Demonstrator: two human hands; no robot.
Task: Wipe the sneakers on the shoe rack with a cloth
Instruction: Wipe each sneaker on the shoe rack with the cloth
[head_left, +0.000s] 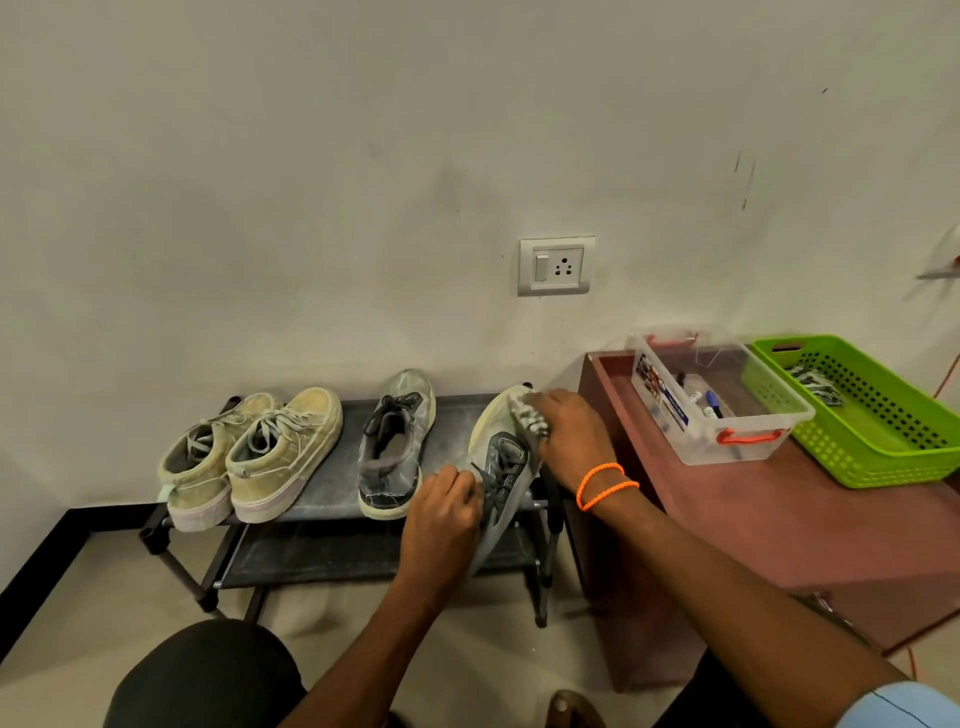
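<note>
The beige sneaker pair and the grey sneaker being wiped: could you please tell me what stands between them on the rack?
In the head view, one grey sneaker stands upright on the shoe rack between the beige pair and the tilted sneaker.

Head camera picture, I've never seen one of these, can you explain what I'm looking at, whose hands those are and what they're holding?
There is no machine here. A person wears a wide-angle camera on the head, so you look forward and down at their own two bare hands; this is the only view.

In front, against the wall, stands a low shoe rack. On its top shelf sit a beige pair at the left and one grey sneaker in the middle.

The left hand holds the second grey sneaker, the tilted sneaker, steadying it near the laces. The right hand, with orange bands on the wrist, presses a cloth against the toe end.

To the right, a low brown table carries a clear box and a green basket.
</note>
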